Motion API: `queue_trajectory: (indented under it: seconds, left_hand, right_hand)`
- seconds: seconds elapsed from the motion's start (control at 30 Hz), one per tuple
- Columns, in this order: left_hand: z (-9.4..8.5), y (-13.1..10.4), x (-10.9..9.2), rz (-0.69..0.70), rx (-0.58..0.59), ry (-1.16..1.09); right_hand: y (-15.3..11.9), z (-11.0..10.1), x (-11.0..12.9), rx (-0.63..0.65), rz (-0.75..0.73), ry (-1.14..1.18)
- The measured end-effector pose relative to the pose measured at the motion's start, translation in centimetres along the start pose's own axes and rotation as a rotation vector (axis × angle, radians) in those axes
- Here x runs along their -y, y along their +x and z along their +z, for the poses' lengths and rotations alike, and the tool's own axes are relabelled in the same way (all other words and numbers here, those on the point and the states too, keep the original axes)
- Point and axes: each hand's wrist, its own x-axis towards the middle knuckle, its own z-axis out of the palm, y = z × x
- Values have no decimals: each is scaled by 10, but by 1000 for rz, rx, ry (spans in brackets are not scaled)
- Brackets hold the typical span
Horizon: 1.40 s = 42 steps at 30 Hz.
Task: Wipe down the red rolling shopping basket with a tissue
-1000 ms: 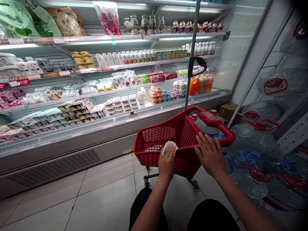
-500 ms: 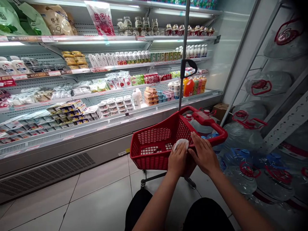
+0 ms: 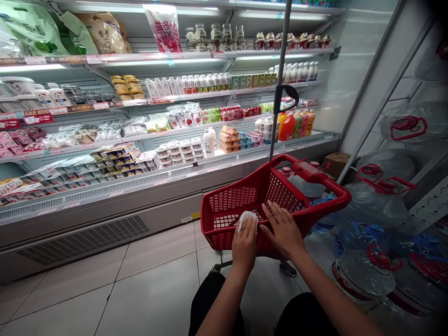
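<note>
A red shopping cart (image 3: 238, 198) with lattice walls stands in front of me, its handle at the right. On its near rim my left hand (image 3: 245, 242) presses a white cloth (image 3: 248, 218), the fingers laid over it. To the right, my right hand (image 3: 283, 229) rests against the same rim with fingers spread and holds nothing. The cloth lies partly over the rim, toward the basket's inside. A dark pole (image 3: 285, 46) with a black loop grip rises behind the cart.
An open refrigerated shelf (image 3: 105, 186) with bottles, cups and bags runs along the far side. Large water jugs (image 3: 364, 275) with red handles are stacked at the right, close to the cart. A cardboard box (image 3: 336, 163) sits behind them. Tiled floor (image 3: 157, 284) lies at the left.
My left hand and the cloth have slid left along the cart's near rim. My right hand has shifted a little left too, off the handle end. The view has turned slightly left.
</note>
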Motion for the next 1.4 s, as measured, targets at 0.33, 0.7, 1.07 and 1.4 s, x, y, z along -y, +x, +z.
queue_trajectory:
  seconds: [0.33, 0.7, 1.07, 1.4]
  left_hand:
    - [-24, -19, 63, 37, 5, 127]
    - [-56, -57, 136, -84, -35, 249]
    - [-34, -57, 62, 86, -80, 105]
    - [-8, -30, 42, 116, -26, 64]
  right_hand:
    - [7, 11, 5, 72, -82, 12]
    - [18, 19, -9, 110, -69, 23]
    - [20, 40, -21, 194, -2, 78]
    - [6, 41, 32, 258, -88, 238]
